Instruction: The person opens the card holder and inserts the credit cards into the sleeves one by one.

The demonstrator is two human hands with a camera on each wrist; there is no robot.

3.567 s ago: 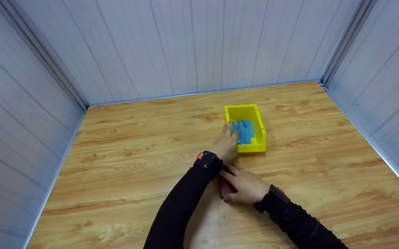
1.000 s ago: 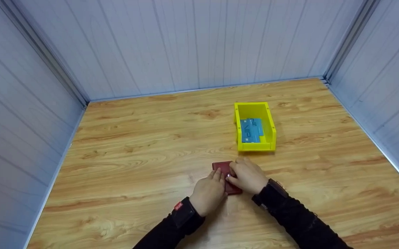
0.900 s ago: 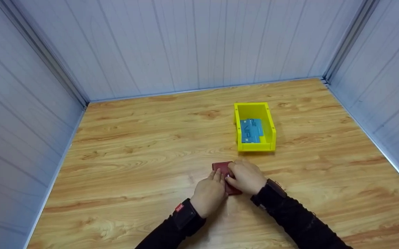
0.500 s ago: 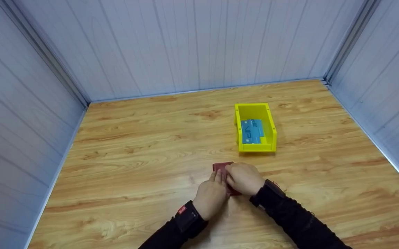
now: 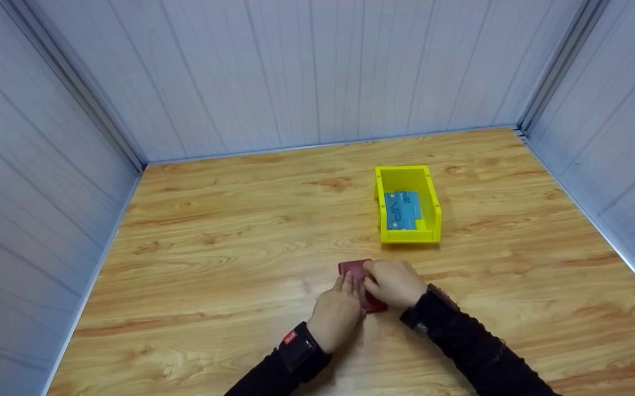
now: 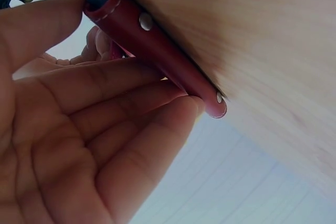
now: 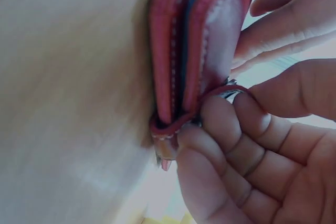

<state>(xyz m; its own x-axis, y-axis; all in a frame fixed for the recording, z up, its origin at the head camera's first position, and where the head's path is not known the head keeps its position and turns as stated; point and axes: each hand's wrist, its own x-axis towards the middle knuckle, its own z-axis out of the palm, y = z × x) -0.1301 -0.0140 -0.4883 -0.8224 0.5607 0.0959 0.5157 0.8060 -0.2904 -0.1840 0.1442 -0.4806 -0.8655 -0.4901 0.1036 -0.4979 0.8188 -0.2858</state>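
On the wooden table lies a red leather wallet [image 5: 355, 268] with white stitching and metal studs; a dark blue layer shows between its leather layers in the right wrist view. My left hand [image 5: 335, 316] presses on its top with nearly straight fingers, the thumb [image 6: 55, 17] at one end. My right hand [image 5: 397, 283] pinches the narrow strap [image 7: 231, 88] of the wallet between thumb and curled fingers, by a metal snap. The strap bends around the wallet's edge. Beyond the hands, a yellow bin [image 5: 411, 236] holds blue cards [image 5: 401, 212] marked VIP.
Pale panel walls [image 5: 317, 71] enclose the table [image 5: 213, 220] at the back and both sides. The yellow bin stands just past the right hand, its low front side toward me.
Since the oldest frame, my left hand has come back from the bin onto the wallet, and the right fingers have gone to its strap. In the last second both hands shift only slightly.
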